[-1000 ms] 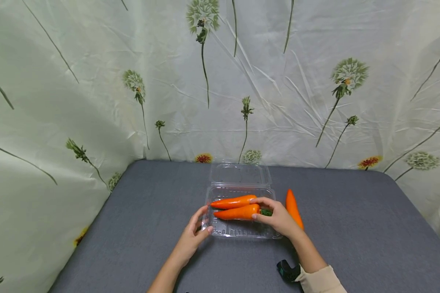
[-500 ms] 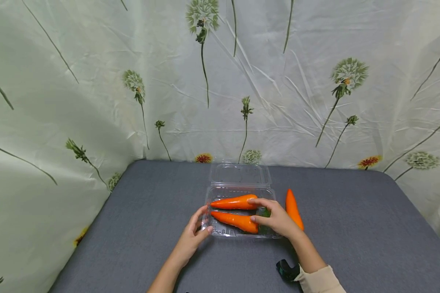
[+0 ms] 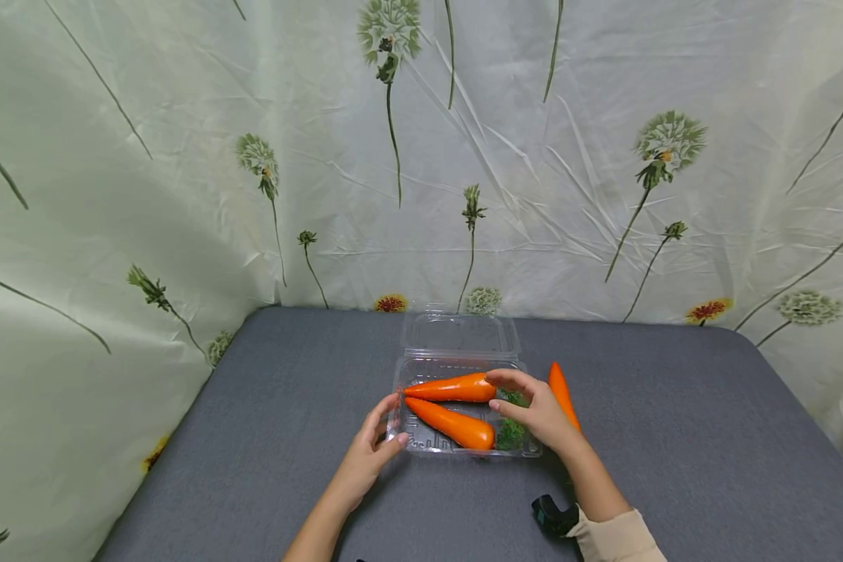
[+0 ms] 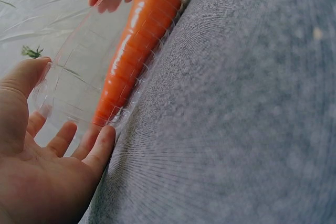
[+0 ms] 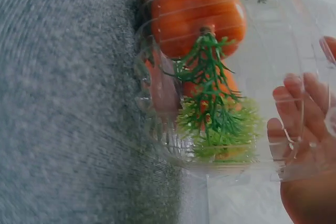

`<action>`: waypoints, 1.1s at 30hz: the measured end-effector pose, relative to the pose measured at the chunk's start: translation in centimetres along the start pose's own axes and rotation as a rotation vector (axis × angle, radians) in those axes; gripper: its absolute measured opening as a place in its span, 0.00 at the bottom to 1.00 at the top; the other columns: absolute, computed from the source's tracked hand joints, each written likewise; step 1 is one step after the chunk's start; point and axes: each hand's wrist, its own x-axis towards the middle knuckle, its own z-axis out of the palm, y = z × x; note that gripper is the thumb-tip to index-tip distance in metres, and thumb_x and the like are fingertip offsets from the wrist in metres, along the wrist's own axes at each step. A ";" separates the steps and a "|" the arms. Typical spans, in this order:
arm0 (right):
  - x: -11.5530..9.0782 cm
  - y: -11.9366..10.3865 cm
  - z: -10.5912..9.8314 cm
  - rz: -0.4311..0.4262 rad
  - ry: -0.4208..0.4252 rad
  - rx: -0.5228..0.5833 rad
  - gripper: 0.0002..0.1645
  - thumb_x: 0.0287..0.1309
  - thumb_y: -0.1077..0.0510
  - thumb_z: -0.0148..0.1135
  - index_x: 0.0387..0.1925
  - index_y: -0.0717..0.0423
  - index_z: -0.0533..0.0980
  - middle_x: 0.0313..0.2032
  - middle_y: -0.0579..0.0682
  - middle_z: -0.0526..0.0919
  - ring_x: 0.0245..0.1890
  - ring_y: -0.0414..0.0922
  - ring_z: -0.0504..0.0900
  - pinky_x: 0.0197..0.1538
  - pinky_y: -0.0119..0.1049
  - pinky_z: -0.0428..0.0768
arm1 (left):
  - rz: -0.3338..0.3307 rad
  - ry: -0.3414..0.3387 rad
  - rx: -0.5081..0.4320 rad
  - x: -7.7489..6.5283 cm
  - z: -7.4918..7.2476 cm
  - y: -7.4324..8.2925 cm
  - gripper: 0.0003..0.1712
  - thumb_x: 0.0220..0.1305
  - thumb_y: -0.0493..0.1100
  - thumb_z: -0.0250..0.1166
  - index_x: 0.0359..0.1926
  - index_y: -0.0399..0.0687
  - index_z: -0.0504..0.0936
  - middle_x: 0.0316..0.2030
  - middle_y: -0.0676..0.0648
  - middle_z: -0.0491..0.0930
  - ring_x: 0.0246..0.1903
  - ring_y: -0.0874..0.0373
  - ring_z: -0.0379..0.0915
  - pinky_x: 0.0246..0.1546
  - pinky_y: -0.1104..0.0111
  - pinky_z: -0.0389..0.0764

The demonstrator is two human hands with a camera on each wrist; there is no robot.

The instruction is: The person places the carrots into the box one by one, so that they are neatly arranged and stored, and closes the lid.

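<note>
A clear plastic clamshell container (image 3: 421,445) lies on the grey cloth with its lid (image 3: 460,334) folded back. Two orange carrots lie in it, a rear carrot (image 3: 449,388) and a front carrot (image 3: 457,425), tips to the left and green leafy tops (image 3: 511,433) to the right. My left hand (image 3: 365,453) holds the left end, thumb at the rim and fingertips against the end wall in the left wrist view. My right hand (image 3: 537,410) is over the right end, fingers parted beside the rear carrot's thick end, holding nothing.
A third carrot (image 3: 563,396) lies on the grey cloth (image 3: 309,375) right of the container, partly behind the right hand. A black wrist device (image 3: 553,517) is by the right sleeve. A flower-printed curtain (image 3: 323,156) hangs at the back and left.
The front carrot has swung its thick end towards the front of the container, away from the rear carrot. My right hand has let go and shifted slightly right; the left stays put.
</note>
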 end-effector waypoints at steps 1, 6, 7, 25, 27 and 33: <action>0.0 0.0 -0.1 -0.010 0.012 0.016 0.25 0.53 0.62 0.61 0.53 0.64 0.69 0.51 0.58 0.73 0.52 0.55 0.70 0.53 0.55 0.63 | 0.000 0.000 0.000 0.0 0.0 0.0 0.36 0.59 0.33 0.59 0.65 0.39 0.53 0.62 0.34 0.52 0.57 0.38 0.55 0.45 0.71 0.68; -0.4 0.0 -0.3 -0.063 0.078 0.061 0.24 0.53 0.65 0.61 0.53 0.65 0.69 0.51 0.61 0.73 0.52 0.55 0.69 0.53 0.55 0.63 | -0.007 -0.002 0.002 0.1 0.0 -0.1 0.35 0.59 0.33 0.58 0.65 0.40 0.53 0.62 0.35 0.52 0.57 0.38 0.55 0.45 0.69 0.67; -0.6 -0.1 -0.4 -0.079 0.092 0.062 0.24 0.53 0.66 0.60 0.53 0.66 0.68 0.51 0.61 0.73 0.52 0.54 0.70 0.53 0.54 0.63 | -0.008 -0.002 0.003 0.1 0.0 -0.1 0.35 0.59 0.33 0.58 0.66 0.40 0.53 0.63 0.35 0.52 0.57 0.38 0.55 0.45 0.69 0.67; -4.0 -0.4 -2.2 -0.098 0.402 0.017 0.31 0.52 0.71 0.59 0.59 0.66 0.61 0.53 0.61 0.69 0.53 0.43 0.69 0.52 0.26 0.65 | 0.000 0.006 0.014 0.1 -0.1 -0.4 0.36 0.59 0.33 0.59 0.65 0.40 0.54 0.63 0.36 0.52 0.58 0.39 0.55 0.45 0.70 0.67; -4.5 -0.3 -2.5 -0.091 0.417 -0.003 0.32 0.52 0.71 0.59 0.59 0.66 0.60 0.53 0.61 0.69 0.53 0.43 0.69 0.52 0.25 0.64 | 0.006 0.006 0.006 0.1 -0.1 -0.4 0.35 0.59 0.33 0.59 0.65 0.40 0.54 0.63 0.35 0.52 0.58 0.38 0.55 0.45 0.71 0.67; -5.5 0.3 -3.1 -0.059 0.454 -0.069 0.32 0.53 0.71 0.59 0.59 0.68 0.59 0.53 0.64 0.67 0.52 0.38 0.68 0.52 0.23 0.64 | 0.013 0.003 -0.008 0.2 -0.2 -0.8 0.35 0.59 0.32 0.59 0.65 0.39 0.54 0.63 0.35 0.52 0.57 0.38 0.55 0.45 0.71 0.68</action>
